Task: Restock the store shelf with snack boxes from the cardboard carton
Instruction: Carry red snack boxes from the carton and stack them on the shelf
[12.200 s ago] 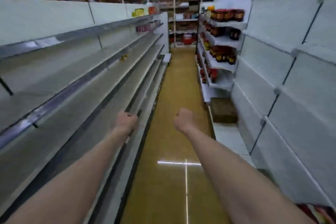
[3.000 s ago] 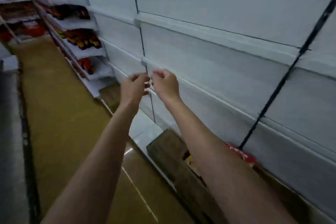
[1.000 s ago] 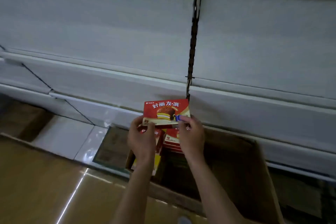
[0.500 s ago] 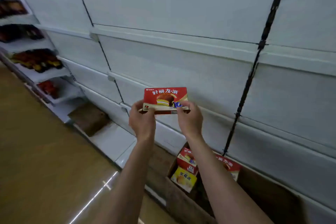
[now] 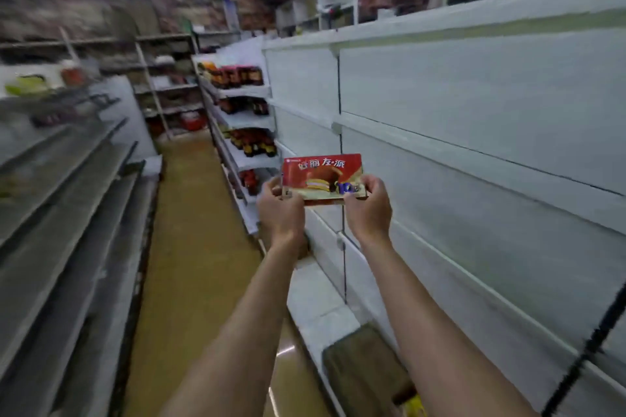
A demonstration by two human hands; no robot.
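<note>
Red card packaging, printed with a chocolate pie, is being held upright at chest height: the snack box [image 5: 323, 179] is being gripped at its lower corners by both hands. The left hand [image 5: 280, 210] is being curled round the lower left corner, thumb on the front face; the right hand [image 5: 367, 208] is being curled round the lower right corner, its fingertips pinching the bottom edge. Half a second ago the box was being presented squarely to the white shelf [image 5: 474, 145]; now the view is being swung leftward along the aisle, so that the shelf is being seen obliquely on the right, and the box is being carried in front of its near edge without touching it. The cardboard carton [image 5: 366, 372], previously seen open below the wrists with boxes inside, is now being reduced to a brown corner at the lower edge beside the right forearm. Bottled goods [image 5: 250, 142] are being shown on the far shelves, and yellow flooring [image 5: 189, 247] between the racks.
</note>
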